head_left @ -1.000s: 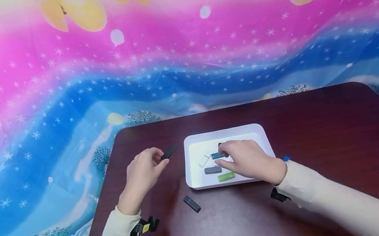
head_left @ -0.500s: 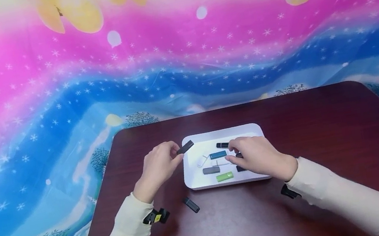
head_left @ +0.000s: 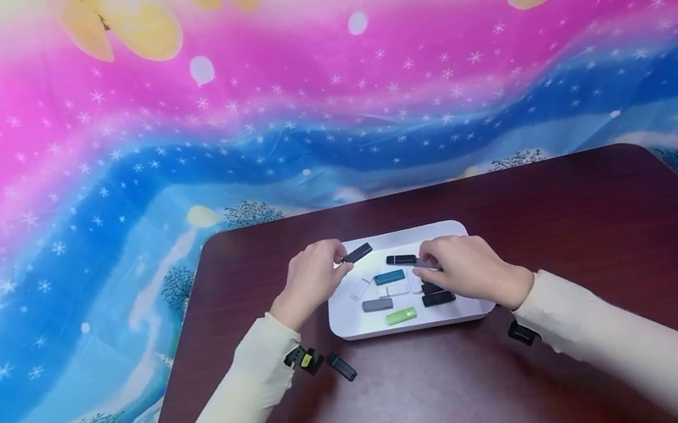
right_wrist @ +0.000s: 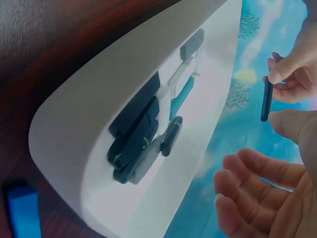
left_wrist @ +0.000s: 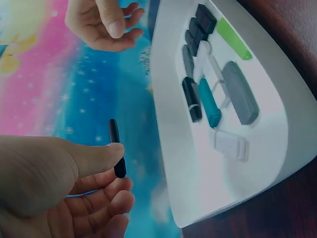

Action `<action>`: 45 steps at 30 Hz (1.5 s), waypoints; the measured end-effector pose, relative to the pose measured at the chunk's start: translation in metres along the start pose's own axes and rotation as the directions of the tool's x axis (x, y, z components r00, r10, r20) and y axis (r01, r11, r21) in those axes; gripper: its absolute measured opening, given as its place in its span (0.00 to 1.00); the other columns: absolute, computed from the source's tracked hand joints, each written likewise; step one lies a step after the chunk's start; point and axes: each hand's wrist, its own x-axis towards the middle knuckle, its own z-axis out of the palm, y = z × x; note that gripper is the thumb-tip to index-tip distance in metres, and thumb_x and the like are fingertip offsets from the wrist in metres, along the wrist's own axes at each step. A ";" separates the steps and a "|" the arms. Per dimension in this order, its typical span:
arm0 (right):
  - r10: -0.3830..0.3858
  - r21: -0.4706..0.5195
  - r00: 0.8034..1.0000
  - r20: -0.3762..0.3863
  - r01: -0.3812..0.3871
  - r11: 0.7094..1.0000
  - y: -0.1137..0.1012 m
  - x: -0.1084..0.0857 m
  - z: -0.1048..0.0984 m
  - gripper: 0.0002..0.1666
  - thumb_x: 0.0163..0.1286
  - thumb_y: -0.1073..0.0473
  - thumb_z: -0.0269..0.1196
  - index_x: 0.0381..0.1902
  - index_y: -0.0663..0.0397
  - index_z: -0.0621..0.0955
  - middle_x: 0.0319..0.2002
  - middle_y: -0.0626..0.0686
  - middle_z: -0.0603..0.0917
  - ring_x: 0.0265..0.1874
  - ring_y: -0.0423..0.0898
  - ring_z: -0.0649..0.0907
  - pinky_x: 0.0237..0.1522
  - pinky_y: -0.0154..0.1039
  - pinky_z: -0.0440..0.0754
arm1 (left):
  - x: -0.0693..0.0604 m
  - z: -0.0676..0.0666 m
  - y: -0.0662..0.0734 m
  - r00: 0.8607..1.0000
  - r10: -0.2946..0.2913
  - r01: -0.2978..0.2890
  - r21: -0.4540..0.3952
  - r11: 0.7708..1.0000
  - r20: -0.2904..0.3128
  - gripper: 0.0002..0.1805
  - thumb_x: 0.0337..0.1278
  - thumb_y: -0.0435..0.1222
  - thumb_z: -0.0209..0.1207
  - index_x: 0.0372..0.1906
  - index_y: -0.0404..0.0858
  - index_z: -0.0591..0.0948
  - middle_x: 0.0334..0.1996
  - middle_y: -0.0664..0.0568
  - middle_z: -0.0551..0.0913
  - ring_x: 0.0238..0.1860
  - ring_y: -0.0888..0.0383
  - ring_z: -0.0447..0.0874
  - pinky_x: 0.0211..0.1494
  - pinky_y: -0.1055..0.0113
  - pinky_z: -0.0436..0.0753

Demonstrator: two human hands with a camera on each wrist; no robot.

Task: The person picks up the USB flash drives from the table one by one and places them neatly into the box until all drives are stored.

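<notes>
My left hand (head_left: 313, 279) pinches a black USB stick (head_left: 357, 253) between thumb and fingers, above the far left part of a white tray (head_left: 346, 324). Over the tray's right side hovers my right hand (head_left: 472, 268); the right wrist view shows its fingers loosely bent, holding nothing. Inside the tray lie several USB sticks: a teal one (head_left: 390, 277), a grey one (head_left: 378, 305), a green one (head_left: 400, 316), a black one (head_left: 401, 259), and white ones (left_wrist: 230, 144). More dark sticks (right_wrist: 141, 119) cluster at the right, partly hidden by my right hand in the head view.
Another black USB stick (head_left: 342, 367) lies on the dark red-brown table (head_left: 424, 399), in front of the tray. A blue object (right_wrist: 24, 213) sits beside the tray in the right wrist view. A patterned cloth (head_left: 322, 109) hangs behind the table.
My left hand has carried the black USB stick rightward from beside the tray to over it. The right hand has shifted slightly right, uncovering more sticks.
</notes>
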 end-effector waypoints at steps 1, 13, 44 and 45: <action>-0.002 0.004 1.000 -0.001 0.002 1.000 0.001 0.001 0.000 0.12 0.69 0.47 0.65 0.38 0.48 0.85 0.27 0.42 0.85 0.21 0.35 0.75 0.22 0.35 0.72 | 0.003 0.001 0.000 1.000 -0.001 0.001 0.003 1.000 0.009 0.12 0.63 0.45 0.67 0.47 0.45 0.86 0.42 0.55 0.88 0.42 0.58 0.86 0.43 0.57 0.83; 0.001 0.010 1.000 0.017 -0.001 1.000 0.011 0.007 0.003 0.12 0.69 0.48 0.66 0.38 0.51 0.85 0.24 0.44 0.83 0.19 0.36 0.75 0.20 0.35 0.71 | 0.030 0.021 0.006 0.996 -0.003 -0.006 0.096 0.995 0.087 0.11 0.64 0.43 0.66 0.47 0.43 0.87 0.41 0.53 0.90 0.39 0.57 0.86 0.40 0.58 0.84; 0.007 -0.022 0.998 0.066 -0.006 1.000 0.007 0.012 0.001 0.17 0.68 0.46 0.66 0.41 0.54 0.86 0.27 0.46 0.86 0.21 0.37 0.78 0.21 0.35 0.73 | 0.053 0.055 0.013 0.983 0.047 -0.098 0.295 0.951 0.175 0.10 0.68 0.40 0.61 0.48 0.41 0.84 0.39 0.52 0.89 0.37 0.57 0.85 0.43 0.59 0.86; 0.008 -0.021 0.998 0.068 -0.007 1.000 0.007 0.011 0.001 0.17 0.68 0.46 0.66 0.40 0.54 0.86 0.27 0.46 0.86 0.21 0.37 0.78 0.21 0.35 0.73 | 0.052 0.054 0.013 0.983 0.036 -0.087 0.282 0.955 0.181 0.10 0.68 0.41 0.62 0.48 0.41 0.84 0.39 0.52 0.89 0.36 0.57 0.85 0.42 0.59 0.85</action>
